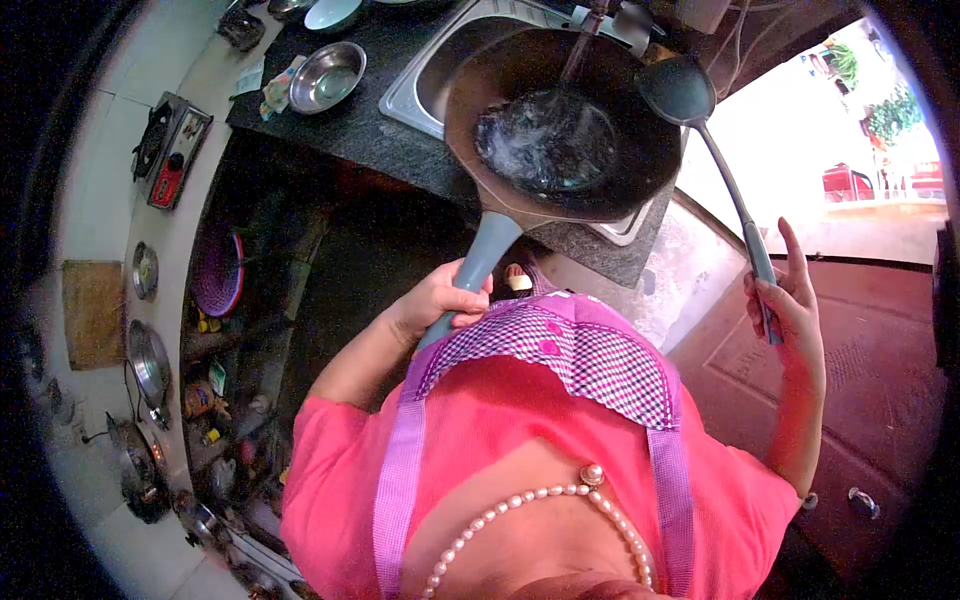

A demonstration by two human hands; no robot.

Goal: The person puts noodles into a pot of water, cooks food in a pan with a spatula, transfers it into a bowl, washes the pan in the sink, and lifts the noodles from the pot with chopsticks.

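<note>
A dark wok (640, 150) is held over the sink, with water running from the tap (592, 22) into it and churning at its bottom. My left hand (448, 298) is wrapped round the wok's grey handle (487, 250). Off to the right, my right hand (787, 295) grips the lower end of a long-handled wok spatula (733, 180), its index finger stretched out. The spatula's dark head (678, 90) is up beside the wok's right rim, overlapping it in view; whether they touch I cannot tell.
Beneath the wok is a steel sink (425, 75) set in a dark counter (385, 150). A metal bowl (328, 77) stands left of it. A portable gas stove (172, 150) sits at far left. A brown door (800, 340) is close on the right.
</note>
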